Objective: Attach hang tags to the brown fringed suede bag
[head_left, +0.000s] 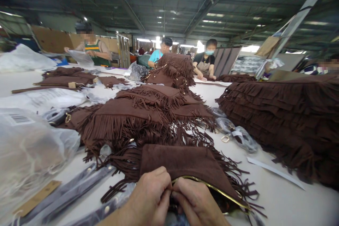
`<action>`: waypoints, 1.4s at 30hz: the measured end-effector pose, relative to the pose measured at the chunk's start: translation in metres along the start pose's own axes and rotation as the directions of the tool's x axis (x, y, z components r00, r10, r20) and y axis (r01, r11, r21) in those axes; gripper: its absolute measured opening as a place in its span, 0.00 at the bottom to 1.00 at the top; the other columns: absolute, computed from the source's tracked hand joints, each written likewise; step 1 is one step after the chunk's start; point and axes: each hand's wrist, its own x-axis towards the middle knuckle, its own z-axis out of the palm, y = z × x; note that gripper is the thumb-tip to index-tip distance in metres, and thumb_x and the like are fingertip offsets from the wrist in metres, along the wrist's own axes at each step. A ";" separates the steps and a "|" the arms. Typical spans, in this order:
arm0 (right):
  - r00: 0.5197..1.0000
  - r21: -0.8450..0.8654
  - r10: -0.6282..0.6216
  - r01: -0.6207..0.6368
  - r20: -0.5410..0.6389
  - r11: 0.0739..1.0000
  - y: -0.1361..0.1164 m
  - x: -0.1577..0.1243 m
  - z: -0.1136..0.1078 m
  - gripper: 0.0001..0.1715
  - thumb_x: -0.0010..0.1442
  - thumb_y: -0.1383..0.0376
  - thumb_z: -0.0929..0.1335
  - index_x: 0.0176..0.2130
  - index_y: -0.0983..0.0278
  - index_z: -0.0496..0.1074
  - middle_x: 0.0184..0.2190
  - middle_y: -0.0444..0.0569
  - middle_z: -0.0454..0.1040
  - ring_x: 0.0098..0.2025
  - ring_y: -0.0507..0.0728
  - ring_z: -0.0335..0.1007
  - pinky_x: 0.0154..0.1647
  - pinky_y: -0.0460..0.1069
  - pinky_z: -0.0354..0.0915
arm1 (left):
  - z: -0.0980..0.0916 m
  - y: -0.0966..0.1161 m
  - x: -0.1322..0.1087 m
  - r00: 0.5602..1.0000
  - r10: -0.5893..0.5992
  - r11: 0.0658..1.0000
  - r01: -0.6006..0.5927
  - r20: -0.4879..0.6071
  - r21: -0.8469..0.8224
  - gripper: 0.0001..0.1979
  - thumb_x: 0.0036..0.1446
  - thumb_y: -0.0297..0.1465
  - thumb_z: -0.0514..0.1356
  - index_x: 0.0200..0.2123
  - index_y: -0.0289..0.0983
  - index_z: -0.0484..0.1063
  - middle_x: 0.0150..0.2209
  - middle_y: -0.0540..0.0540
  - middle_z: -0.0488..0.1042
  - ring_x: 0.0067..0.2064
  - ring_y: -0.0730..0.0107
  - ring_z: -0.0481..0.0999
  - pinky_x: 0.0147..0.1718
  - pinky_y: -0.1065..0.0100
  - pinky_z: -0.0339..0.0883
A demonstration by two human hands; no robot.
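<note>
A dark brown fringed bag (182,160) lies on the table right in front of me, its gold zipper (209,183) partly open along the near edge. My left hand (156,187) is closed, its fingers pinching at the bag's edge near the zipper's left end. Beside it, almost touching, my right hand (192,192) is closed too, thumb and fingers pressed to the same edge. What exactly lies between the fingertips is hidden. Strips of fringe spread out from both sides of the bag.
More fringed bags (127,111) are heaped behind, with a tall stack (280,113) at right. Plastic-wrapped straps (242,136) and a paper strip (275,173) lie nearby. Wrapped straps (71,192), a cardboard tag (38,197) and a plastic bag (31,148) are at left. Several people work across the table.
</note>
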 end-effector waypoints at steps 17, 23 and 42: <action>1.000 -0.031 -0.011 0.010 -0.020 0.999 0.007 -0.004 -0.005 0.14 0.68 0.66 0.60 0.29 0.60 0.63 0.23 0.40 0.71 0.25 0.50 0.67 0.29 0.42 0.57 | -0.009 0.000 -0.002 0.998 -0.007 0.995 0.001 -0.063 -0.095 0.10 0.52 0.17 0.53 0.27 0.37 0.64 0.28 0.50 0.68 0.31 0.72 0.68 0.29 0.73 0.55; 0.999 -0.049 -0.045 0.044 -0.028 0.998 0.000 -0.001 -0.008 0.15 0.68 0.67 0.59 0.28 0.59 0.60 0.23 0.40 0.69 0.25 0.50 0.65 0.28 0.43 0.57 | -0.006 0.001 -0.003 0.996 0.059 0.996 -0.063 -0.060 -0.060 0.10 0.49 0.17 0.52 0.28 0.38 0.60 0.29 0.49 0.67 0.31 0.71 0.67 0.27 0.72 0.53; 0.997 -0.099 -0.025 0.019 -0.066 0.995 0.000 0.005 -0.001 0.13 0.66 0.69 0.58 0.29 0.59 0.59 0.23 0.39 0.67 0.25 0.51 0.66 0.27 0.44 0.59 | 0.005 -0.005 -0.001 0.998 0.048 0.999 -0.047 -0.046 0.011 0.10 0.53 0.18 0.50 0.28 0.39 0.58 0.29 0.48 0.67 0.30 0.69 0.68 0.27 0.70 0.55</action>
